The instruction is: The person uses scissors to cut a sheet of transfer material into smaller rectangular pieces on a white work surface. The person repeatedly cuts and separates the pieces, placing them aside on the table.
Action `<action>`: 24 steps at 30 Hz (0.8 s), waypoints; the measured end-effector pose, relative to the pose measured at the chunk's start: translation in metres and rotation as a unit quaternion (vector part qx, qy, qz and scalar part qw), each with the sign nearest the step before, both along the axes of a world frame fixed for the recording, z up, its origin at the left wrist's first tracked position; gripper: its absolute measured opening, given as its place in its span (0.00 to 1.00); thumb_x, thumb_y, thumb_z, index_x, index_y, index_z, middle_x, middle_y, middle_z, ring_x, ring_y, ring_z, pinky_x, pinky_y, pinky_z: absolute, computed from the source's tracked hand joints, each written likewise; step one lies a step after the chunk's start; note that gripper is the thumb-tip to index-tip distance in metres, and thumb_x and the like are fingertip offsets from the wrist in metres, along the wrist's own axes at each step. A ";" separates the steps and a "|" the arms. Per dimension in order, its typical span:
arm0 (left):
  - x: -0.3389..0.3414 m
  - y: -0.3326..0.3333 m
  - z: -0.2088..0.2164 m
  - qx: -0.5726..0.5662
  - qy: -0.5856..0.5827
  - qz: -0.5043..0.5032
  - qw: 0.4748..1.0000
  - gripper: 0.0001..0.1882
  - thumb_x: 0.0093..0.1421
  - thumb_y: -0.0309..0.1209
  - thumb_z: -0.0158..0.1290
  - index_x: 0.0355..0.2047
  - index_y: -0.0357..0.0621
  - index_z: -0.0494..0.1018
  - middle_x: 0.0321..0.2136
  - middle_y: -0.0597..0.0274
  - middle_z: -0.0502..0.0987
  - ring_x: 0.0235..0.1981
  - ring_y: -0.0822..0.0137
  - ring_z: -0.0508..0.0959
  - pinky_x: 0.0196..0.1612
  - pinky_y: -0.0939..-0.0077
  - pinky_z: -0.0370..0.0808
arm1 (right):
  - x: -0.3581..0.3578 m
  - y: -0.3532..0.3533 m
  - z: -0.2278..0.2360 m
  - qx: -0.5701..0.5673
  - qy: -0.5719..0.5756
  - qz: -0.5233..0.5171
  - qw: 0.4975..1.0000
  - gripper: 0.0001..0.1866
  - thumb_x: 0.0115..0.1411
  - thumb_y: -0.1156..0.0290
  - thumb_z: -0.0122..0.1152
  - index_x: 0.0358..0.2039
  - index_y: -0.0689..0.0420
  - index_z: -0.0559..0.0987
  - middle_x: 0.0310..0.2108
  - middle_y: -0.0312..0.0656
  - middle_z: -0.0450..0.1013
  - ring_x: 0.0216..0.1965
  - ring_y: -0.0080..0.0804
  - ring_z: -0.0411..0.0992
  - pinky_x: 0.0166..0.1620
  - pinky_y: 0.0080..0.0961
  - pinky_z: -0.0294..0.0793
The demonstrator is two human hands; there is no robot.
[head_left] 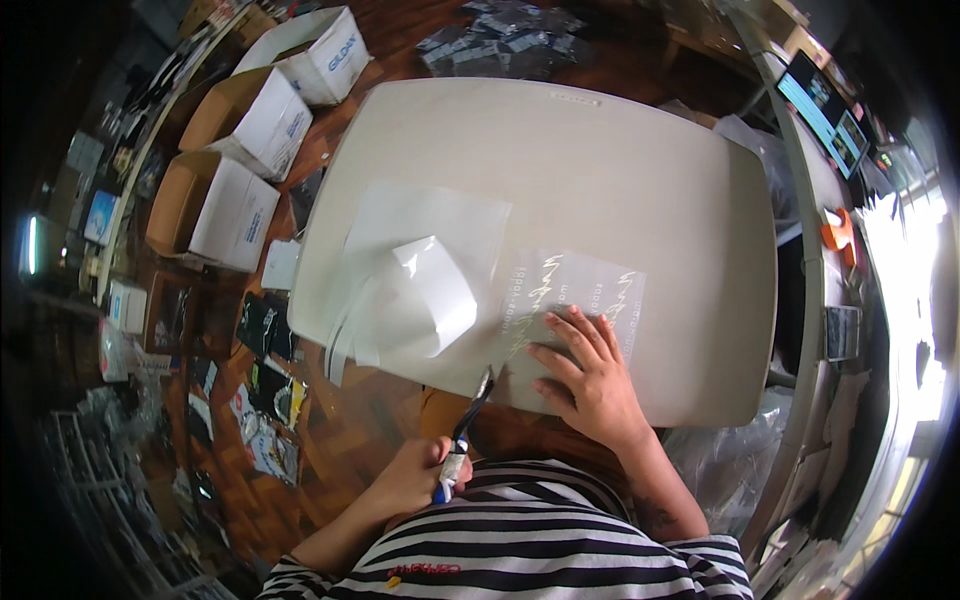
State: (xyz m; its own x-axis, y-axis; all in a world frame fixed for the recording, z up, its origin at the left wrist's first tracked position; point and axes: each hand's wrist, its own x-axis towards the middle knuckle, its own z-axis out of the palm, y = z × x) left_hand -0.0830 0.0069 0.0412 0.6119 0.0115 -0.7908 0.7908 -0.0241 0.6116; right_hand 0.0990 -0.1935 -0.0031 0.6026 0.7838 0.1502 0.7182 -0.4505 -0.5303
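My right hand (592, 372) lies flat, fingers spread, on a clear film sheet (575, 295) printed with pale gold marks, near the front edge of a beige table (620, 170). My left hand (415, 475) sits below the table edge and grips a pair of scissors (468, 420) by blue and white handles. The dark blades point up and meet the film's lower left edge. Left of the film lies a pile of white translucent sheets (420, 280), one of them curled up.
Open cardboard boxes (235, 165) with white flaps stand on the wooden floor to the left. Dark packets (510, 40) lie beyond the table's far edge. Printed items litter the floor at lower left (265, 330). A monitor (825, 110) and a long counter are on the right.
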 end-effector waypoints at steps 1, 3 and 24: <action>-0.001 -0.002 -0.003 -0.022 -0.006 0.031 0.999 0.08 0.59 0.29 0.55 0.27 0.37 0.71 0.24 0.61 0.76 0.25 0.74 0.75 0.29 0.81 0.70 | 0.001 0.000 -0.001 0.000 -0.004 -0.002 1.000 0.19 0.60 0.60 0.63 0.52 0.47 0.79 0.63 0.42 0.65 0.68 0.45 0.56 0.70 0.52 0.49; -0.003 -0.007 -0.013 -0.068 -0.019 0.090 0.994 0.13 0.54 0.34 0.60 0.32 0.36 0.75 0.24 0.60 0.76 0.22 0.74 0.75 0.27 0.81 0.71 | 0.000 -0.001 -0.002 0.000 -0.011 -0.007 1.000 0.18 0.60 0.62 0.63 0.50 0.47 0.80 0.61 0.41 0.67 0.68 0.45 0.57 0.70 0.51 0.50; 0.001 -0.018 -0.030 -0.082 -0.060 0.071 0.992 0.10 0.63 0.32 0.53 0.35 0.34 0.73 0.29 0.63 0.77 0.27 0.76 0.74 0.32 0.79 0.70 | -0.010 0.002 -0.008 -0.007 -0.030 -0.030 0.999 0.20 0.61 0.65 0.61 0.55 0.46 0.78 0.60 0.40 0.67 0.66 0.42 0.59 0.69 0.48 0.49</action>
State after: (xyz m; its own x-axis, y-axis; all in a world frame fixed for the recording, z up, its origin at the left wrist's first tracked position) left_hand -0.0817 -0.0111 0.0108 0.7028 -0.0189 -0.7111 0.7007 0.1908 0.6874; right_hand 0.0894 -0.1911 -0.0111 0.6389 0.7486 0.1772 0.7201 -0.5011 -0.4799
